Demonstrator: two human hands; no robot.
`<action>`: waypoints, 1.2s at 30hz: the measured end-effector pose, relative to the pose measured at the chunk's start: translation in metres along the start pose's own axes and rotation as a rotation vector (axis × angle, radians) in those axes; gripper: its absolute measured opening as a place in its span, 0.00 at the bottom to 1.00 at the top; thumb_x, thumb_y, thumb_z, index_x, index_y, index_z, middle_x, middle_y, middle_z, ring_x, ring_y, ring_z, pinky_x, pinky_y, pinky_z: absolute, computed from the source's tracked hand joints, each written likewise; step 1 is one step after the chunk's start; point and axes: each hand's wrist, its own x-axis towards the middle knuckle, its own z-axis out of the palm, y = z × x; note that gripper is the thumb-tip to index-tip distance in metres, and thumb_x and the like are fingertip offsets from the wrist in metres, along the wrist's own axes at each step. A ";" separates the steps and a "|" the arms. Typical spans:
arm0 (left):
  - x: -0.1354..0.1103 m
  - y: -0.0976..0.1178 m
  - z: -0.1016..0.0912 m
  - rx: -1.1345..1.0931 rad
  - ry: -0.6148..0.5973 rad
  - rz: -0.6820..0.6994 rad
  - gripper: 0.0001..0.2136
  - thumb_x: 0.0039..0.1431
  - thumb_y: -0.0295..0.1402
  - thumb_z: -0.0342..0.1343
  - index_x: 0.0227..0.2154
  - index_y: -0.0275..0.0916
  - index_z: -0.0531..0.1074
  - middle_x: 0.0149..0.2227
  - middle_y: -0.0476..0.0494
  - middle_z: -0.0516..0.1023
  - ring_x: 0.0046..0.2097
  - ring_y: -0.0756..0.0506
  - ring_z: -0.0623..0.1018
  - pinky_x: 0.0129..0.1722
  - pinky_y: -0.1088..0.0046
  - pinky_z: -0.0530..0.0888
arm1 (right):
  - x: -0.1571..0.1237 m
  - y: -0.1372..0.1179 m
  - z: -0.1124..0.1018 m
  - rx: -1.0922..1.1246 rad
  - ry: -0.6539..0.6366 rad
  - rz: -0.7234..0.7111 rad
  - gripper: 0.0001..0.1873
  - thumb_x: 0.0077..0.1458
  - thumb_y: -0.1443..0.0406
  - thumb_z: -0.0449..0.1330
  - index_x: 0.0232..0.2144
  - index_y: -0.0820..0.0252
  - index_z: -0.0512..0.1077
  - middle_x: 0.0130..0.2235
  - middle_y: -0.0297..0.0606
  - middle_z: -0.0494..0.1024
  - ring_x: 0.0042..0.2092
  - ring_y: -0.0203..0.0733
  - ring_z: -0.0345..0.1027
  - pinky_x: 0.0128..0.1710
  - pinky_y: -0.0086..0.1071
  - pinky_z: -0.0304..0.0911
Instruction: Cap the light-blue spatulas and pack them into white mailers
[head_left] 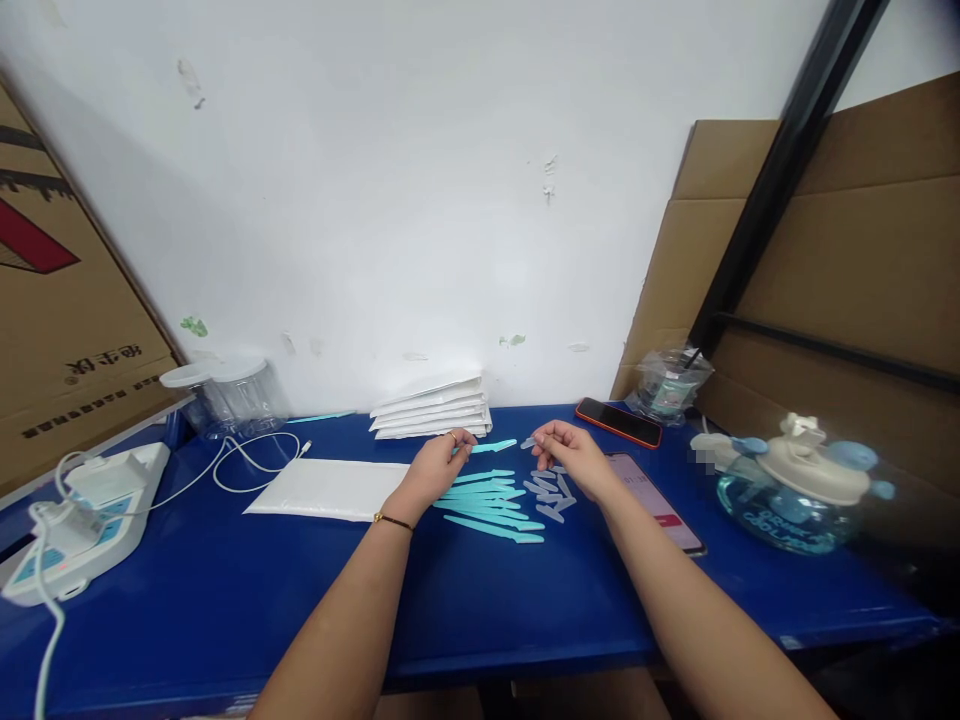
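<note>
My left hand (437,468) is closed on a slim teal eyebrow razor (496,446), whose tip points right. Between the thumb and fingers of my right hand (571,452) is a small translucent cap (528,442), a short gap away from the razor's tip. Several more teal razors (487,505) lie fanned out on the blue table below my hands. To their right, beneath my right hand, is a loose pile of translucent caps (550,495). A flat white padded envelope (322,488) lies by my left wrist.
A stack of white padded envelopes (431,408) stands against the wall. Two phones, one dark (619,421) and one lit (660,500), lie at right near a clear teal bottle (795,490). At left are a power strip (97,520), a white cable (225,465) and clear jars (240,395).
</note>
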 end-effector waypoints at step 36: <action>0.011 -0.018 0.016 0.331 0.036 -0.078 0.10 0.54 0.38 0.52 0.39 0.46 0.72 0.41 0.46 0.75 0.46 0.42 0.71 0.41 0.68 0.64 | -0.002 0.009 -0.046 -0.971 -0.037 0.162 0.02 0.42 0.69 0.61 0.23 0.58 0.73 0.28 0.37 0.77 0.30 0.40 0.68 0.28 0.29 0.58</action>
